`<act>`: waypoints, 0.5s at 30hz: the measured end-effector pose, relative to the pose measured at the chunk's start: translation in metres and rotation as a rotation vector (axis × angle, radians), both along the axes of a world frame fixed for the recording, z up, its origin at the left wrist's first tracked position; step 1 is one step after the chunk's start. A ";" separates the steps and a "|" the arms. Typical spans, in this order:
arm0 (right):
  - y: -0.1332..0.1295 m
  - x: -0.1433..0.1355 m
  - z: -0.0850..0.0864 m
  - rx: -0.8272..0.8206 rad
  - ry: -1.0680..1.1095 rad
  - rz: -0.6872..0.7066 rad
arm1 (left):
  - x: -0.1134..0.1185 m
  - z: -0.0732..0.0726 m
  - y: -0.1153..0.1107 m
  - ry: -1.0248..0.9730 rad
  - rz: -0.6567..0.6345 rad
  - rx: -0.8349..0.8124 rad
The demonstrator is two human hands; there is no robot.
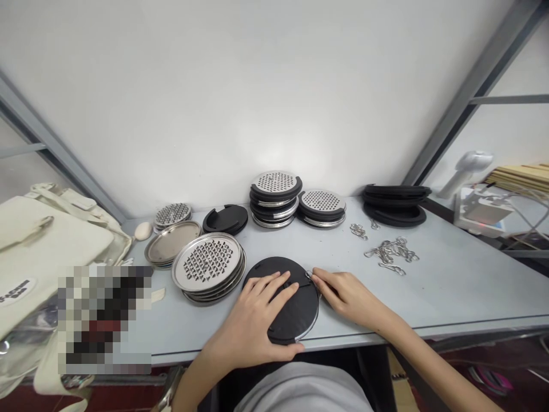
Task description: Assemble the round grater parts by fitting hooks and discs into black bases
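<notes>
A black round grater cover [295, 320] with a thin silvery rim lies near the table's front edge. My left hand [261, 315] holds it from the left, fingers stretched over the top and thumb along the near edge. At its right edge, my right hand [338, 289] is closed in a pinch on a small metal wire hook [308, 275]; the fingertips hide most of it. To the left sits a stack of round metal graters [210, 263]. Similar loose wire hooks [394, 250] lie in a pile to the right.
Metal plates [171, 243], a small grater stack [172, 214] and black covers [225, 219] stand at the back left. Covered graters are stacked [275, 197] near the wall. Black rings [395, 206] sit at right, a cream bag [55, 240] at left.
</notes>
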State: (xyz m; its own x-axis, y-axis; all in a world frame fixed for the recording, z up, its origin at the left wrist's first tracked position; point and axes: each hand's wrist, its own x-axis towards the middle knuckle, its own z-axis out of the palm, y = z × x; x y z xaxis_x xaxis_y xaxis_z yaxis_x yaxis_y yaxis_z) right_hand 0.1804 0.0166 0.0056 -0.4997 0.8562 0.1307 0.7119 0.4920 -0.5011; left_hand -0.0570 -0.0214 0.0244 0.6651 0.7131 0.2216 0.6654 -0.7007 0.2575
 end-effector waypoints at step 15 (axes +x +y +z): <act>0.000 -0.001 -0.002 0.013 -0.020 -0.024 | 0.000 0.000 -0.001 -0.007 -0.006 -0.010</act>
State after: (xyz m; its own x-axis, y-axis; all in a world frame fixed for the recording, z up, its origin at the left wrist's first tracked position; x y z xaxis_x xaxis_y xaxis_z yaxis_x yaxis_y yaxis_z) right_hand 0.1789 0.0167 0.0036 -0.4814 0.8665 0.1321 0.7337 0.4808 -0.4801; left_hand -0.0569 -0.0222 0.0243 0.6680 0.7112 0.2189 0.6592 -0.7021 0.2694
